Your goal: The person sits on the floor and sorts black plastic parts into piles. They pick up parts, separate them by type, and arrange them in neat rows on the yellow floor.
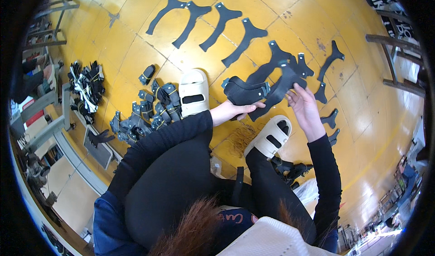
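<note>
My left hand (236, 111) is closed round a small stack of curved black cut pieces (244, 92), its thumb on the near side. Between finger and thumb of my right hand (302, 105) is one long black Y-shaped piece (282, 86) with a small pale tag at its top. The lower end of that piece reaches toward my left hand. Just beyond it, another forked black piece (277, 53) lies partly covered on the yellow floor. More such pieces form a spaced row, among them one forked black piece (247, 36).
Bundled black pieces with yellow ties (140, 118) are heaped left of my sandal (193, 93). Tan bands or strings (240, 140) lie between my feet. A black-and-white bundle (87, 86) sits farther left, near a grey metal frame (74, 158). A dark stool (394, 52) stands at right.
</note>
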A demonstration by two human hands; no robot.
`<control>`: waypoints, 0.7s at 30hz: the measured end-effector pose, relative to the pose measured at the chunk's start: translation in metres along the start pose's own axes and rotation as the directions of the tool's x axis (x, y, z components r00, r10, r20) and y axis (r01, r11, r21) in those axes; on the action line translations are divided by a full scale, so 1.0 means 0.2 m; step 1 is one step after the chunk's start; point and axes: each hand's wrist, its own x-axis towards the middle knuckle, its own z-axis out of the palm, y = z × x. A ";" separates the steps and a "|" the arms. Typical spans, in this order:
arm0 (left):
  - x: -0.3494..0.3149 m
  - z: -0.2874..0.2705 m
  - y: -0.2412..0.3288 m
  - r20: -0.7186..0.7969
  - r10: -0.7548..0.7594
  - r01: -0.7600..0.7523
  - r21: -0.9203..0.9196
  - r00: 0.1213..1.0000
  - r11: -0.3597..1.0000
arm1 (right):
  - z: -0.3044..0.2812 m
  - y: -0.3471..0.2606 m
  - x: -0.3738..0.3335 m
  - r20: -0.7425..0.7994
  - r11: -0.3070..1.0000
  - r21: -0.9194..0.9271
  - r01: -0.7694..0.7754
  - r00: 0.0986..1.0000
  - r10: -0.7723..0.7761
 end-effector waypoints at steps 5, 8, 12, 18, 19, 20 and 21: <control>-0.03 -0.02 0.03 -0.013 -0.020 0.019 -0.069 1.000 0.997 | -0.06 0.01 0.00 -0.070 0.994 0.079 0.081 0.995 -0.075; -0.02 -0.02 0.02 -0.101 0.007 -0.014 -0.069 0.995 0.998 | -0.09 0.03 0.00 -0.114 0.991 0.104 0.083 0.991 -0.071; -0.02 -0.04 0.04 -0.174 0.006 -0.010 -0.023 0.985 1.000 | -0.10 0.04 -0.01 -0.134 0.992 0.098 0.079 0.989 -0.066; 0.00 -0.14 0.11 -0.350 0.163 -0.172 0.004 0.922 0.985 | -0.05 0.05 -0.03 -0.045 0.999 0.025 0.036 0.998 -0.035; 0.00 -0.18 0.14 -0.374 0.207 -0.197 0.065 0.904 0.978 | -0.03 0.05 -0.04 -0.013 1.000 0.000 0.016 1.000 -0.016; -0.01 -0.21 0.21 -0.397 0.228 -0.182 0.150 0.889 0.972 | -0.02 0.04 -0.05 -0.002 1.000 -0.022 0.004 1.000 -0.004; -0.03 -0.24 0.28 -0.423 0.255 -0.197 0.177 0.870 0.964 | -0.02 0.04 -0.05 0.011 0.999 -0.045 -0.010 1.000 0.011</control>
